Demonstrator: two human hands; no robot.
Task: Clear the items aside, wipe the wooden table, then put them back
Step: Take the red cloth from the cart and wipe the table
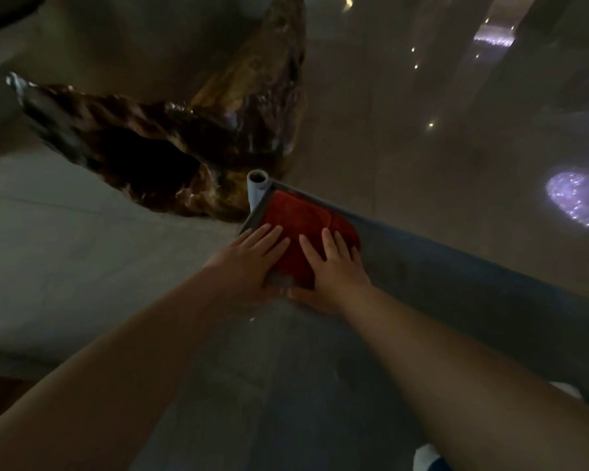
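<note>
I am pressing my left hand (252, 256) and right hand (334, 266) flat, fingers spread and gripping nothing, on the red cloth (306, 226) lying in the corner of a grey cart shelf (422, 253). It looks soft and light; I should pinch a folded edge. Beyond, the gnarled wooden table (184, 137) is waiting.

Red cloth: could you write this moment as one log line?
step: handling cloth | left hand: flat on red cloth | right hand: flat on cloth | cloth: in grey cart corner | wooden table: untouched
</note>
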